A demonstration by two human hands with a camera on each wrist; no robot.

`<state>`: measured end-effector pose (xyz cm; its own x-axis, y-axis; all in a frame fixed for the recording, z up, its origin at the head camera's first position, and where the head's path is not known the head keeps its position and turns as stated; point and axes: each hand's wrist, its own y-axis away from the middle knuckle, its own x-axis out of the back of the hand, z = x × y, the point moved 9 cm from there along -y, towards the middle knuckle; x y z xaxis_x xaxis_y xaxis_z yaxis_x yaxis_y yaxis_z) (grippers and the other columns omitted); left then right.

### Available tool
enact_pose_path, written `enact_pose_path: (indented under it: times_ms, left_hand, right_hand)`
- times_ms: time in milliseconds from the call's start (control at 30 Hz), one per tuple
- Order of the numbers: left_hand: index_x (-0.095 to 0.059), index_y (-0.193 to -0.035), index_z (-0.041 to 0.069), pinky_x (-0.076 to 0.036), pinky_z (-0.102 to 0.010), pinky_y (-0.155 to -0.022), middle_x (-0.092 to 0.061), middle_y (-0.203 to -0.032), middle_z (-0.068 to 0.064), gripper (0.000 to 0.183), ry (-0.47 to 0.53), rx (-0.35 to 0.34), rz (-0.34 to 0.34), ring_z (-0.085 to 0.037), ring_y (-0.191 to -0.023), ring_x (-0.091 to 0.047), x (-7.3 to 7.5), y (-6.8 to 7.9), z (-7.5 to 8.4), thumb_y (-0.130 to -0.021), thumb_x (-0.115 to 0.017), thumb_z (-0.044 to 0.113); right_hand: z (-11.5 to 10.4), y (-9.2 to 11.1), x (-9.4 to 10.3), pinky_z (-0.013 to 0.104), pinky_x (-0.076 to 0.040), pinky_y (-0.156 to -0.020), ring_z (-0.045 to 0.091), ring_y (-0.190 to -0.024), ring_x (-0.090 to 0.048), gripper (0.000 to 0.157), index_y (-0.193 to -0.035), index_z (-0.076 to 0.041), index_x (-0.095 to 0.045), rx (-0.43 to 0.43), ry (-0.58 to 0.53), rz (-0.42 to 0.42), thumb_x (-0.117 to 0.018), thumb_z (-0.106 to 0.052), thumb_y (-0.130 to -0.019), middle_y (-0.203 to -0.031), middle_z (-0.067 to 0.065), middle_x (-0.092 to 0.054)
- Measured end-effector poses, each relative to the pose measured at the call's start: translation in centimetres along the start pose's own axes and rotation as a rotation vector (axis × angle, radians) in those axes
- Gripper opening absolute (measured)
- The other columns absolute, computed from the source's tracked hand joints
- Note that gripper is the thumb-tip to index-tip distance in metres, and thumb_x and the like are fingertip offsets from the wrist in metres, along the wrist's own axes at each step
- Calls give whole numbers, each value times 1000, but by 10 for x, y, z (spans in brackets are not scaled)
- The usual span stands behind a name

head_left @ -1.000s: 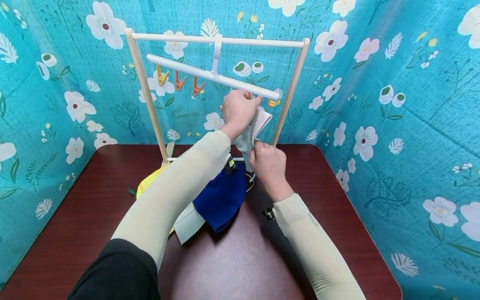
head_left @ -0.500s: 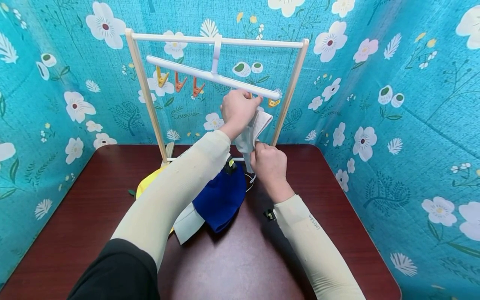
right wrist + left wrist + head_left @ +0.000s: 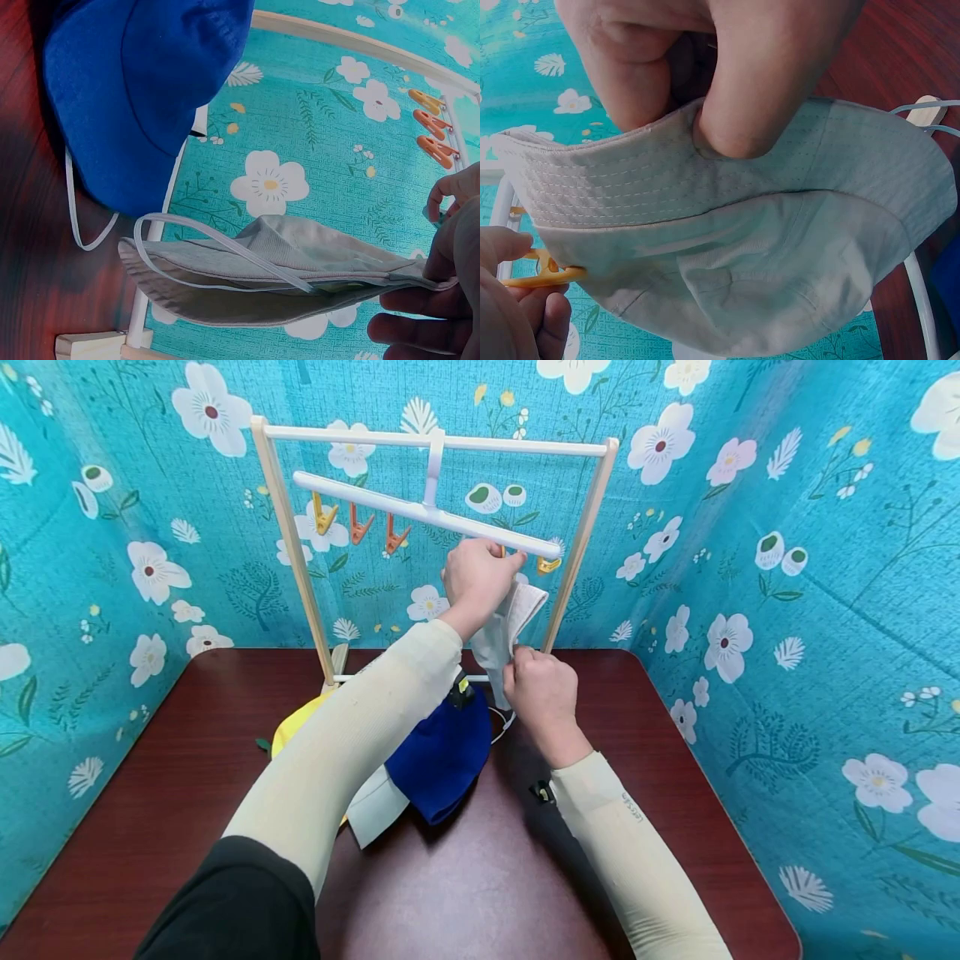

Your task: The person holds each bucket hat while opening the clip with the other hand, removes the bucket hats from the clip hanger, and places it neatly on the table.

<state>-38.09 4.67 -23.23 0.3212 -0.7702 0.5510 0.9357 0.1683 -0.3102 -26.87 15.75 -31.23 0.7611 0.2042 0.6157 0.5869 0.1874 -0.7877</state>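
My left hand [image 3: 480, 581] is raised under the right arm of the white hanger [image 3: 427, 512]. In the left wrist view it pinches a yellow clip [image 3: 546, 279], whose tips meet the edge of a pale grey bucket hat [image 3: 780, 247]. My right hand [image 3: 542, 689], lower and to the right, pinches the hat's stitched brim; in the left wrist view it is the large hand at the top. The hat hangs sideways, its opening and a thin white strap [image 3: 217, 236] showing in the right wrist view. In the head view my hands hide part of the hat.
The hanger tilts down to the right on a wooden rack [image 3: 277, 543]. Yellow and orange clips [image 3: 360, 522] hang left, another yellow clip [image 3: 549, 565] at its right end. A dark blue hat [image 3: 446, 760] and a yellow hat [image 3: 300, 718] lie on the table [image 3: 480, 893].
My right hand has shifted slightly right and down with the hat's brim. My left hand and the hanger look the same.
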Motion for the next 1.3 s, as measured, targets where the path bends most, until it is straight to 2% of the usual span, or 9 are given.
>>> enact_pose_path:
  times_ms: [367,500,933,1300]
  left_hand:
    - [-53,-60,20,-31,-31,-68,-45,-52,2,47,-10,-1,-2,-20,-61,-49,-2,-1,1,-83,-64,60]
    - [-53,-59,20,-31,-32,-69,-44,-52,2,48,-8,0,-10,-20,-61,-49,-3,-1,2,-84,-63,60]
    - [-52,-59,19,-31,-32,-70,-43,-51,2,49,-10,-16,-3,-20,-60,-48,-2,-1,2,-84,-63,60]
    - [-54,-61,19,-30,-32,-69,-47,-53,2,48,13,-49,3,-20,-60,-48,-4,0,3,-85,-62,60]
  right_hand:
    - [4,2,2,42,-43,-39,27,-50,-58,17,-68,-11,-56,3,7,-4,-55,-16,-84,-55,7,-56]
    - [6,4,2,43,-44,-40,27,-52,-60,15,-71,-10,-58,7,13,-10,-55,-16,-84,-57,8,-59]
    - [14,10,4,42,-43,-40,28,-51,-58,13,-80,-9,-66,3,3,-25,-57,-17,-85,-55,6,-59]
    - [20,15,12,40,-42,-39,26,-50,-57,13,-74,-10,-62,-5,-8,-7,-56,-15,-84,-53,5,-56]
